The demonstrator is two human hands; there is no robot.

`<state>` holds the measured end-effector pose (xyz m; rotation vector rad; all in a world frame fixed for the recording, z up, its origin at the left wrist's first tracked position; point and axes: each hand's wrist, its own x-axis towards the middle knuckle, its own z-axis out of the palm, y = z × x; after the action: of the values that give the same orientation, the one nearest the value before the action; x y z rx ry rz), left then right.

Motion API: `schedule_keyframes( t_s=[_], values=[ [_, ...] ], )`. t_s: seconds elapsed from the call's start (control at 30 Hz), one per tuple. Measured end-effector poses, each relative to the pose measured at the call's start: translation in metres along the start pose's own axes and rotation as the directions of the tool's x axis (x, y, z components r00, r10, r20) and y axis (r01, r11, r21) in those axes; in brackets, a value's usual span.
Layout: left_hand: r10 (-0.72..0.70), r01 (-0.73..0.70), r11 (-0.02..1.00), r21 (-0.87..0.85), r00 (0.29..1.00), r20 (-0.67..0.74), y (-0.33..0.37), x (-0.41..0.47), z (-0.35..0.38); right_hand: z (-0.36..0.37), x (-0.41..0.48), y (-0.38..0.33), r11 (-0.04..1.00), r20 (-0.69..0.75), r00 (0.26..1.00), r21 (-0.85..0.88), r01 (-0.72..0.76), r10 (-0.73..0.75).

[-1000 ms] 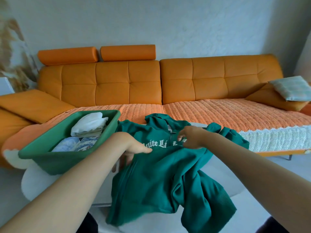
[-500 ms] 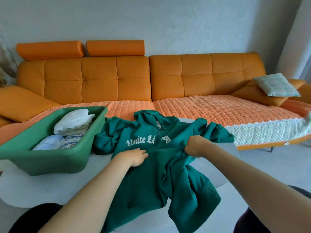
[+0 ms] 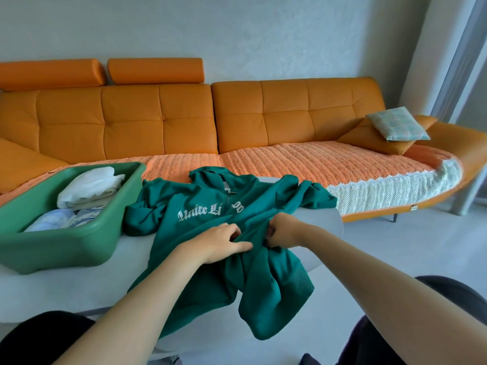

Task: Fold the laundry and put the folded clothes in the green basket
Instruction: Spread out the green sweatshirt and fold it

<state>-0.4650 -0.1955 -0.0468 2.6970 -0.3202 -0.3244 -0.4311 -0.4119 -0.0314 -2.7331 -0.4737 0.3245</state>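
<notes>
Partly fold-hidden lettering (image 3: pixel 200 211) marks the hoodie (image 3: pixel 181 241), pinched by left hand (image 3: pixel 224 245) and right hand (image 3: pixel 284 229).

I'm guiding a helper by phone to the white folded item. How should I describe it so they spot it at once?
Before the left end of the long orange sofa, a green basket sits on the pale table. At the basket's far end lies the white folded item, piled highest. It alone is plain white; the clothes nearer the camera are pale blue and blue-patterned.
</notes>
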Motion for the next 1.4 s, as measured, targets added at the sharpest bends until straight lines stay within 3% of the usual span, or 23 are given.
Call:
schedule_keyframes(
  t_s=[0.07,0.17,0.27,0.33,0.4,0.47,0.5,0.57,0.63,0.67,0.7,0.77,0.83,0.87,0.93,1.0,1.03,1.1,1.17,1.23,1.3,1.37,1.4],
  values=[
    [0.034,-0.034,0.999,0.013,0.999,-0.031,-0.004,-0.004,0.002,-0.015,-0.006,0.008,0.997,-0.018,0.996,0.018,-0.081,0.082],
    [0.097,-0.095,0.995,0.016,0.971,-0.221,-0.005,-0.005,0.003,-0.032,-0.014,0.021,0.978,0.014,0.977,-0.009,-0.211,0.211],
    [-0.019,-0.033,0.995,-0.099,0.876,-0.483,-0.003,-0.002,-0.02,-0.04,-0.023,0.03,0.951,-0.02,0.952,-0.026,-0.307,0.306],
    [-0.157,0.057,0.98,-0.193,0.816,-0.557,0.002,-0.004,-0.047,-0.043,-0.03,0.035,0.934,-0.062,0.936,-0.061,-0.351,0.347],
    [-0.248,0.097,0.952,-0.292,0.803,-0.541,0.011,-0.004,-0.068,-0.044,-0.035,0.037,0.917,-0.06,0.938,-0.198,-0.345,0.34],
    [-0.231,0.004,0.908,-0.419,0.84,-0.491,0.03,-0.003,-0.08,-0.04,-0.031,0.037,0.935,-0.105,0.968,-0.253,-0.249,0.229],
    [-0.204,-0.046,0.881,-0.472,0.862,-0.465,0.039,-0.001,-0.082,-0.039,-0.029,0.033,0.973,-0.136,0.98,-0.162,-0.167,0.145],
    [-0.193,-0.068,0.846,-0.529,0.886,-0.422,0.055,0.006,-0.078,-0.039,-0.031,0.017,0.968,-0.159,0.987,0.25,0.027,0.013],
    [-0.253,-0.03,0.822,-0.568,0.876,-0.412,0.062,0.013,-0.073,-0.04,-0.036,-0.003,0.756,-0.061,0.996,0.649,0.089,-0.065],
    [-0.291,-0.009,0.803,-0.595,0.866,-0.406,0.062,0.017,-0.071,-0.038,-0.035,-0.008,0.723,-0.008,0.996,0.687,0.066,-0.084],
    [-0.321,-0.001,0.775,-0.632,0.861,-0.395,0.059,0.018,-0.069,-0.037,-0.034,-0.011,0.773,0.019,0.996,0.632,0.053,-0.084],
    [-0.359,-0.004,0.683,-0.731,0.869,-0.34,0.052,0.016,-0.064,-0.032,-0.027,-0.011,0.952,-0.019,0.999,0.3,0.054,-0.05],
    [-0.367,0.004,0.6,-0.8,0.89,-0.271,0.047,0.008,-0.057,-0.033,-0.019,-0.005,0.982,-0.189,0.982,0.188,0.012,0.025],
    [-0.367,0.018,0.617,-0.787,0.891,-0.267,0.046,0.003,-0.051,-0.037,-0.017,-0.003,0.965,-0.297,0.95,0.262,-0.014,0.095],
    [-0.314,0.023,0.789,-0.614,0.874,-0.37,0.046,-0.002,-0.039,-0.046,-0.011,0.004,0.923,-0.495,0.836,0.384,-0.033,0.236],
    [-0.133,-0.061,0.935,-0.349,0.853,-0.505,0.052,-0.008,-0.027,-0.053,-0.008,0.006,0.91,-0.578,0.758,0.411,-0.051,0.303],
    [-0.016,-0.117,0.971,-0.207,0.836,-0.549,0.056,-0.011,-0.023,-0.054,-0.008,0.005,0.928,-0.606,0.734,0.364,-0.087,0.306],
    [0.185,-0.182,0.981,0.06,0.816,-0.547,0.063,-0.012,-0.017,-0.051,-0.008,0.003,0.978,-0.701,0.687,0.076,-0.194,0.191],
    [0.236,-0.131,0.955,0.266,0.88,-0.413,0.066,-0.01,-0.012,-0.044,-0.008,0.003,0.984,-0.703,0.71,-0.14,-0.111,-0.02],
    [0.099,-0.007,0.925,0.379,0.969,-0.224,0.063,-0.006,-0.007,-0.034,-0.009,0.005,0.993,-0.574,0.811,-0.095,0.072,-0.114],
    [-0.045,0.085,0.919,0.385,0.993,-0.112,0.056,-0.002,-0.006,-0.024,-0.007,0.012,0.988,-0.497,0.855,-0.051,0.143,-0.149],
    [-0.093,0.126,0.908,0.401,0.991,-0.1,0.046,0.003,-0.01,-0.016,-0.009,0.019,0.986,-0.445,0.888,0.052,0.155,-0.116],
    [-0.094,0.137,0.886,0.443,0.989,-0.118,0.04,0.005,-0.013,-0.014,-0.01,0.024,0.981,-0.344,0.936,0.141,0.132,-0.076]
  ],
)
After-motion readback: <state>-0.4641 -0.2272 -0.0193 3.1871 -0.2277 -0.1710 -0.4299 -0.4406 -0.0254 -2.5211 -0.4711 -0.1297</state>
